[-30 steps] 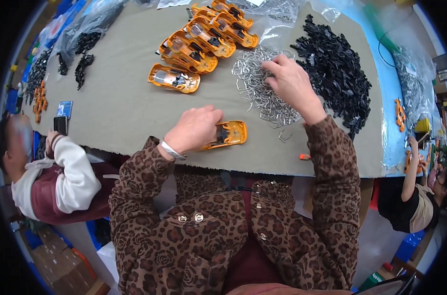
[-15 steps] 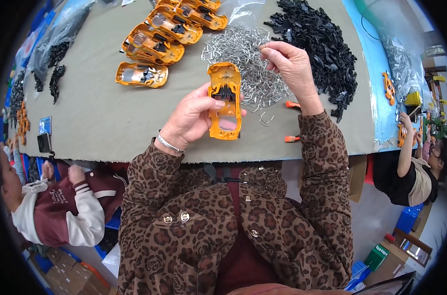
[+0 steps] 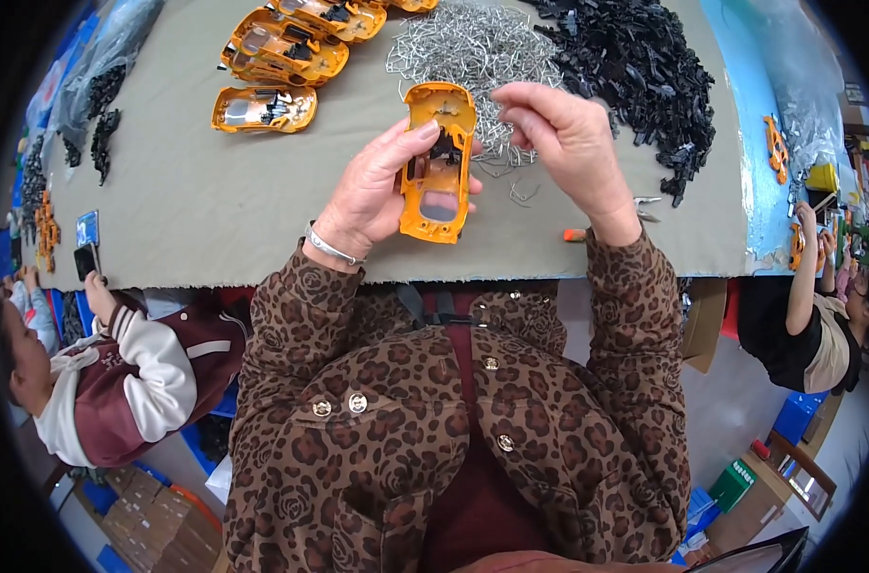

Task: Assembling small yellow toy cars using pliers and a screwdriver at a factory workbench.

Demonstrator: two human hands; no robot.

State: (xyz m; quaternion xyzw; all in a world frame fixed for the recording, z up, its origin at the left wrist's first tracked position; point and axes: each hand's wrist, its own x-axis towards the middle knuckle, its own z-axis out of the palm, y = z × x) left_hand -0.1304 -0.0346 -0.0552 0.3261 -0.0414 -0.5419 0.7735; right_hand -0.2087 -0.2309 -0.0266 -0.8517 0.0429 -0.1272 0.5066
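Observation:
In my left hand point(image 3: 365, 196) is an orange toy car body shell point(image 3: 421, 215), its hollow inside facing up. The thumb presses near a black plastic part point(image 3: 448, 147) fitted inside the shell. Just right of the shell's upper end is my right hand point(image 3: 573, 148), its thumb and forefinger pinched together. Anything between those fingertips is too small to make out. Beyond both hands spreads a heap of thin bent metal wire pieces point(image 3: 472, 46). A few loose wire pieces point(image 3: 522, 194) lie nearer, below my right hand.
More orange car shells point(image 3: 286, 55) are stacked at the far left, with one shell point(image 3: 264, 109) apart. A heap of black plastic parts point(image 3: 635, 81) fills the far right. Orange-handled pliers point(image 3: 575, 235) lie partly under my right wrist. People sit at both sides.
My right hand has come nearer to the car shell, down from the wire heap. My left thumb has shifted up along the shell. The person at left now reaches to a phone.

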